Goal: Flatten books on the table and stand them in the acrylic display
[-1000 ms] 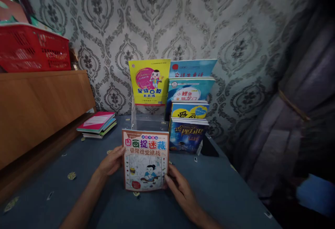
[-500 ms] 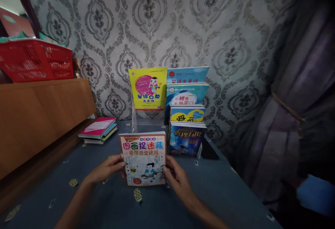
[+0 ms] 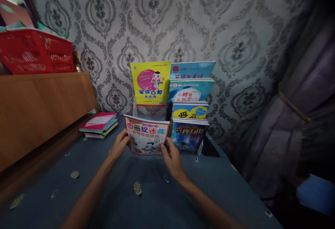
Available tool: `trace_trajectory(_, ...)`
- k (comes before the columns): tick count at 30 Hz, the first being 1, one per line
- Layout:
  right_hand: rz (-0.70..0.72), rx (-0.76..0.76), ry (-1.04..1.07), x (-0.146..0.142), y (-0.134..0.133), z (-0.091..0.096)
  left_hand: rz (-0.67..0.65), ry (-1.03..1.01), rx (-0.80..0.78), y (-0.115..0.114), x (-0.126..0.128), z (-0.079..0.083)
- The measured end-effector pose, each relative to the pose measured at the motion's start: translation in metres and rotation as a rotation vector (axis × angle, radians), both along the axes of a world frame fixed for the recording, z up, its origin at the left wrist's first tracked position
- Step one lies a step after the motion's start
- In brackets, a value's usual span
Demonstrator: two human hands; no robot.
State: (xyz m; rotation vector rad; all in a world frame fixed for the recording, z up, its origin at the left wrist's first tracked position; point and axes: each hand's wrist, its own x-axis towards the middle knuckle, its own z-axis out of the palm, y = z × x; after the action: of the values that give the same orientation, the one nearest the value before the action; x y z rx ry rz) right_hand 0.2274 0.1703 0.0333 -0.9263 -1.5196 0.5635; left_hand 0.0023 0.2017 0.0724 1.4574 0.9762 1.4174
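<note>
Between the fingers of my left hand (image 3: 119,146) and right hand (image 3: 172,157): one picture book (image 3: 148,135), gripped by both side edges, cover facing me. Behind: yellow book (image 3: 151,96), upright. Right: dark-blue book (image 3: 188,139), standing. Left, on the surface (image 3: 151,209): book pile (image 3: 98,122), flat.

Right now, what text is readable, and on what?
"图画捉迷藏" and, softer, "极限视觉挑战": held book
"星级口算 天天练": yellow book
"安徒生童话", bottom cut off: light-blue book
"小鲤鱼跳龙门", bottom clipped: teal book
"爱", next character partly covered: yellow-and-blue book
"查理九世", stylised: dark-blue book
Smaller cover print: too small or blurred.
</note>
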Motion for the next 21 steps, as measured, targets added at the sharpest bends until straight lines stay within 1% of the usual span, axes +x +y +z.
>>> trace_trajectory(2,-0.035,-0.02,-0.011,-0.001,0.005,-0.013,-0.013,-0.011,-0.044,0.004,0.004,-0.013)
trace_trajectory(5,-0.093,-0.047,-0.026,0.0,0.005,-0.033,-0.007,-0.04,-0.061,0.003,0.009,-0.043)
trace_trajectory(6,-0.117,-0.05,-0.028,0.0,0.004,-0.039,0.007,-0.063,-0.063,0.002,0.011,-0.053)
trace_trajectory(8,-0.115,-0.044,-0.026,0.0,0.002,-0.045,0.009,-0.088,-0.121,-0.001,0.015,-0.072)
trace_trajectory(10,-0.099,-0.037,-0.027,0.001,0.001,-0.048,0.004,-0.109,-0.139,-0.002,0.017,-0.084)
trace_trajectory(12,-0.097,-0.026,-0.036,0.001,0.002,-0.05,-0.038,-0.115,-0.157,-0.002,0.015,-0.088)
trace_trajectory(14,-0.11,-0.012,-0.045,0.002,0.005,-0.051,-0.113,-0.102,-0.178,-0.001,0.007,-0.082)
trace_trajectory(16,-0.131,-0.001,-0.047,0.003,0.008,-0.053,-0.155,-0.102,-0.166,0.005,-0.006,-0.066)
trace_trajectory(17,-0.139,0.0,-0.044,0.003,0.01,-0.053,-0.126,-0.13,-0.137,0.01,-0.013,-0.053)
trace_trajectory(18,-0.145,-0.001,-0.041,0.003,0.011,-0.053,-0.05,-0.177,-0.087,0.017,-0.02,-0.037)
trace_trajectory(20,-0.146,-0.004,-0.039,0.003,0.012,-0.053,0.114,-0.222,0.028,0.036,-0.029,0.001)
trace_trajectory(21,-0.144,-0.007,-0.039,0.004,0.013,-0.053,0.182,-0.203,0.063,0.048,-0.03,0.023)
